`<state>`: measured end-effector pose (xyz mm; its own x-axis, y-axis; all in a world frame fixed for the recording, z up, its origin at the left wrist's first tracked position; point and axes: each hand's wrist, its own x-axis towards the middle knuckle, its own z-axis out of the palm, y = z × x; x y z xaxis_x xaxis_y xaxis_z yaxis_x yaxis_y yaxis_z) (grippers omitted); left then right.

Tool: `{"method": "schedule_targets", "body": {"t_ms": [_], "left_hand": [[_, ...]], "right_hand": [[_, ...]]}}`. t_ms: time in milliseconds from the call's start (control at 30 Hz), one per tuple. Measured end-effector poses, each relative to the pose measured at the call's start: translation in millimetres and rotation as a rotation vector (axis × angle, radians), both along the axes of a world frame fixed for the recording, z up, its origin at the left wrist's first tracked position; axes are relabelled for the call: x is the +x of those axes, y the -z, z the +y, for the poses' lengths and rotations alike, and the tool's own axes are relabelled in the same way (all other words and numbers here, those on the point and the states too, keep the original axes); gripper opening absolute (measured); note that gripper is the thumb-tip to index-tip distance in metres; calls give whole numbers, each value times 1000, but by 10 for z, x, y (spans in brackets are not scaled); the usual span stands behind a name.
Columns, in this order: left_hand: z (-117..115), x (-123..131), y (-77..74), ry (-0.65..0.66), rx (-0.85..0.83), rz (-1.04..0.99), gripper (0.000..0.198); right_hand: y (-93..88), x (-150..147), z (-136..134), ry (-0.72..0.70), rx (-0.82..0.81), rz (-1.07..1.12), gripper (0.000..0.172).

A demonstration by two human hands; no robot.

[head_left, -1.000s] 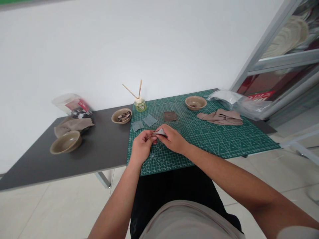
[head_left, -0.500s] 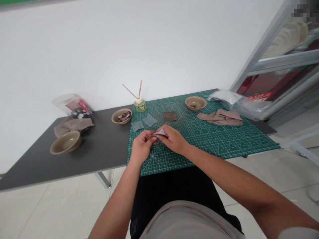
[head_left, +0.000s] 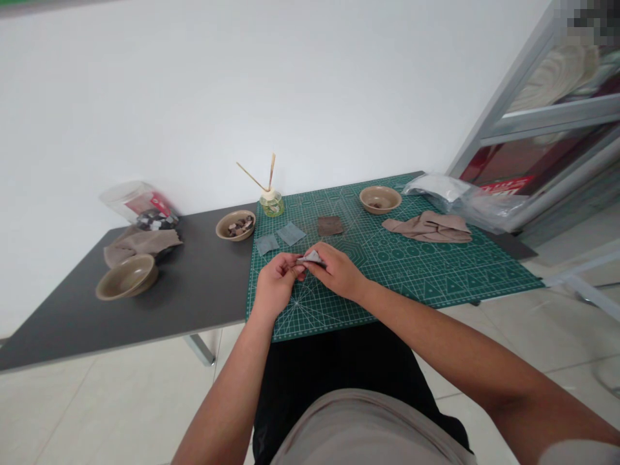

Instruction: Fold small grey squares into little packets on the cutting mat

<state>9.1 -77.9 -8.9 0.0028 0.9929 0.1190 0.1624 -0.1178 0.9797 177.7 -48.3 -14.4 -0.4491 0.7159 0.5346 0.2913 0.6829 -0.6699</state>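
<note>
A small folded grey cloth (head_left: 314, 257) is pinched between both hands above the front part of the green cutting mat (head_left: 407, 271). My left hand (head_left: 277, 282) grips its left end with fingertips and thumb. Around its right side, the fingers of my right hand (head_left: 338, 271) are closed. Just beyond the hands lie two blue-grey cloth pieces, one on the left (head_left: 267, 244) and one on the right (head_left: 290, 234), and a brown cloth square (head_left: 330, 225). What lies inside the folded cloth, if anything, is hidden.
On the dark table (head_left: 203, 290) are a bowl of small pieces (head_left: 236, 226), a tilted bowl (head_left: 126, 278), brown cloth (head_left: 140, 243) and a plastic container (head_left: 138, 200). The mat bears a reed bottle (head_left: 272, 203), another bowl (head_left: 380, 200), crumpled cloth (head_left: 431, 227) and a plastic bag (head_left: 465, 197).
</note>
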Motion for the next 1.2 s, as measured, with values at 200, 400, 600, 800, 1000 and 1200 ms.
{"method": "schedule_targets", "body": {"t_ms": [200, 400, 600, 800, 1000, 1200], "left_hand": [[19, -27, 34, 30, 12, -11, 7], [11, -11, 27, 29, 13, -14, 8], [4, -24, 23, 27, 12, 22, 11], [6, -11, 20, 29, 3, -2, 11], [2, -4, 5, 22, 1, -13, 11], [15, -21, 30, 28, 13, -11, 12]], "right_hand": [[14, -3, 16, -52, 23, 8, 9], [10, 10, 1, -15, 30, 24, 6], [4, -7, -8, -14, 103, 38, 6], [12, -17, 4, -45, 130, 31, 5], [12, -13, 0, -42, 97, 46, 3], [6, -15, 10, -81, 103, 54, 7]]}}
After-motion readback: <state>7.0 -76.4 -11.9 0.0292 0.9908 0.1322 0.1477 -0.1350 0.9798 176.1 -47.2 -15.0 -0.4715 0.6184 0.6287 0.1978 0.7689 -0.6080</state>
